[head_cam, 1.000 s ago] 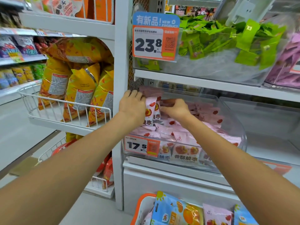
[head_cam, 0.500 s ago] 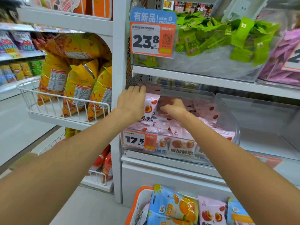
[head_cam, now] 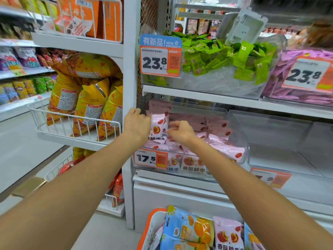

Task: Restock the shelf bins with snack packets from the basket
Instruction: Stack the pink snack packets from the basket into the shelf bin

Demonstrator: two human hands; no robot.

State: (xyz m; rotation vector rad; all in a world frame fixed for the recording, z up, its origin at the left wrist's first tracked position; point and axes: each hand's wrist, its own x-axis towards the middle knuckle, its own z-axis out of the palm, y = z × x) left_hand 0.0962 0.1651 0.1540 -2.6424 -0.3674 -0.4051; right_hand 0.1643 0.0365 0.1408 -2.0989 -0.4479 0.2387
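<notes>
The white shelf unit (head_cam: 201, 95) fills most of the view, its upper level carrying a clear bin of green packets (head_cam: 212, 58) and, to the right, a bin of purple packets (head_cam: 281, 82). On the level below sits the clear shelf bin (head_cam: 239, 134), partly filled with pink snack packets (head_cam: 216, 129) lying flat and stacked, with a 17.5 price tag (head_cam: 151, 159) on its front left corner. To its right is another clear bin (head_cam: 281, 134). Left of the upright, a white wire rack (head_cam: 72, 123) holds big yellow bags (head_cam: 90, 103). At the bottom edge, the orange-rimmed basket (head_cam: 148, 224) holds blue and pink packets. Both bare arms reach into the pink bin: the left hand (head_cam: 137, 123) grips an upright pink packet (head_cam: 157, 126) at the bin's left end, its fingers curled round the packet's edge, while the right hand (head_cam: 179, 131) hovers just beside it over the pile, fingers loosely curled and holding nothing visible.
</notes>
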